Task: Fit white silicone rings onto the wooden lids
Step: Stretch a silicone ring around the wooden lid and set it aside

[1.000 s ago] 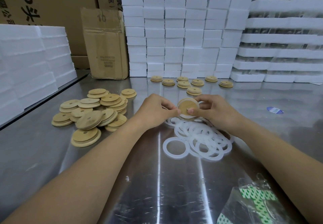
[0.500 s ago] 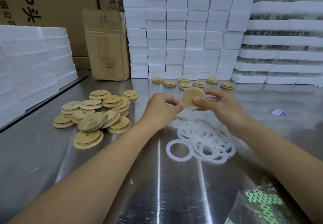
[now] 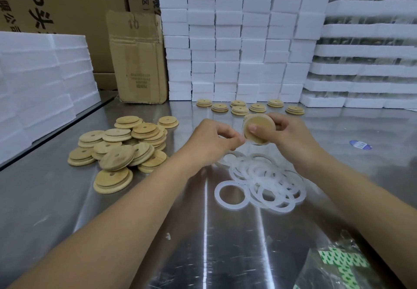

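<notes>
Sliding right hand (image 3: 291,141) thumb further across lid (image 3: 258,120) face

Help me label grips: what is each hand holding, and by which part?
Right hand holds a wooden lid by its rim, thumb on its face; the left hand pinches the lid's left edge.

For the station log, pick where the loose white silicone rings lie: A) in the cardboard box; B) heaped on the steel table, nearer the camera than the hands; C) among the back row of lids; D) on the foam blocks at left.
B: the silicone rings lie overlapping in a heap on the steel table.
</notes>
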Tool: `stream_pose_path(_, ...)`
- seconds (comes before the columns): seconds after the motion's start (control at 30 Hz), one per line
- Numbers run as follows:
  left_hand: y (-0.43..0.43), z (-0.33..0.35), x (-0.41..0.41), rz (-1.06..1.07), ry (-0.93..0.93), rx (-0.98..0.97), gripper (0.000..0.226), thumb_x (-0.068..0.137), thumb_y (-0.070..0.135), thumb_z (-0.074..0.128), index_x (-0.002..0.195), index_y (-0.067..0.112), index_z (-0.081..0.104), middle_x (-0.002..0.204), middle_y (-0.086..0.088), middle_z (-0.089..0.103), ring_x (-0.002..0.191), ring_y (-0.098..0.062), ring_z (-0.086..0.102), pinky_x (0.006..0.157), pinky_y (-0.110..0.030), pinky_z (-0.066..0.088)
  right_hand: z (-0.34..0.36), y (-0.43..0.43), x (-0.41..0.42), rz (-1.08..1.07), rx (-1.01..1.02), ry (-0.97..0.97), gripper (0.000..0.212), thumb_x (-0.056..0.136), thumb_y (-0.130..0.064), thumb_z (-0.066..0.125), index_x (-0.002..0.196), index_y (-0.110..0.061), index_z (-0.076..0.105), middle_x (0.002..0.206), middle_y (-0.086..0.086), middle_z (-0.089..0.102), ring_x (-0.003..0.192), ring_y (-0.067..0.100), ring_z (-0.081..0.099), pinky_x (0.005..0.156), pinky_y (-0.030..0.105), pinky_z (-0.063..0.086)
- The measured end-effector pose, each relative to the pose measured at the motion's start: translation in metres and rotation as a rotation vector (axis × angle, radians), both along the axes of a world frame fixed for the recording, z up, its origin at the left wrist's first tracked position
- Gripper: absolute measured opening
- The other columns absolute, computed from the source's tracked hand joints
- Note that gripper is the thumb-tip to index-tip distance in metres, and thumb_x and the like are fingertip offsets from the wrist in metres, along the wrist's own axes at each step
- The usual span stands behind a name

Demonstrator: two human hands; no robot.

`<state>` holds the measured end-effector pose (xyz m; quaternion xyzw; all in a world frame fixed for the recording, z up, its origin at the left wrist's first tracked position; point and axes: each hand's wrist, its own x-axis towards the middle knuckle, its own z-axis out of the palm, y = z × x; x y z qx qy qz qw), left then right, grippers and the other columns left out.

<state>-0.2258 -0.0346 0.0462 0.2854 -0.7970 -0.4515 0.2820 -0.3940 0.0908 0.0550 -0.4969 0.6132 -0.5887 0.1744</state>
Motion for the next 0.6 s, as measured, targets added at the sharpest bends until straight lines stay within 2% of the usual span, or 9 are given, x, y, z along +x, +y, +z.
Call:
stream_pose_path(0.1,-0.004,0.002,0.004,-0.061,-0.045,-0.018,0.01,0.09,0.034,0.086,0.086,0.024,0.085,0.074,0.016,0.077,0.065,0.01,0.064,0.062,-0.004,0.043,0.0,0.0,0.0,-0.027,-0.006,-0.08,0.017,0.09,-0.026,0.082,0.105,-0.016,0.082,0.102,0.005,0.081,0.103,0.029,0.075,0.102,0.046,0.058)
stream_pose_path(0.2,-0.003,0.004,0.006,-0.081,-0.05,-0.006,0.009,0.09,0.031,0.087,0.087,0.023,0.086,0.077,0.012,0.079,0.066,0.009,0.066,0.06,-0.003,0.043,-0.002,-0.001,0.001,-0.018,0.02,-0.114,0.019,0.091,-0.023,0.081,0.108,-0.013,0.082,0.104,0.01,0.081,0.106,0.034,0.074,0.104,0.05,0.057)
stream_pose_path(0.33,0.003,0.006,0.007,-0.027,0.066,0.112,0.009,0.09,0.033,0.086,0.084,0.026,0.084,0.085,0.007,0.082,0.072,0.006,0.072,0.054,-0.005,0.044,0.0,-0.001,-0.001,0.057,0.058,-0.146,0.027,0.091,-0.029,0.08,0.114,-0.015,0.081,0.11,0.01,0.08,0.112,0.032,0.073,0.107,0.047,0.056)
stream_pose_path(0.4,0.007,0.007,0.005,-0.015,0.109,0.147,0.009,0.092,0.031,0.084,0.086,0.024,0.084,0.088,0.007,0.082,0.075,0.003,0.074,0.054,-0.004,0.044,0.001,-0.001,-0.002,0.079,0.068,-0.164,0.029,0.089,-0.031,0.081,0.114,-0.015,0.08,0.109,0.011,0.08,0.108,0.032,0.074,0.105,0.045,0.056)
stream_pose_path(0.6,0.015,0.01,0.006,0.02,0.193,0.172,0.014,0.098,0.028,0.078,0.083,0.027,0.079,0.08,0.014,0.077,0.073,0.002,0.072,0.055,-0.008,0.046,0.0,0.0,-0.006,0.155,0.112,-0.176,0.034,0.088,-0.029,0.081,0.113,-0.006,0.075,0.11,0.016,0.079,0.093,0.021,0.073,0.087,0.032,0.058)
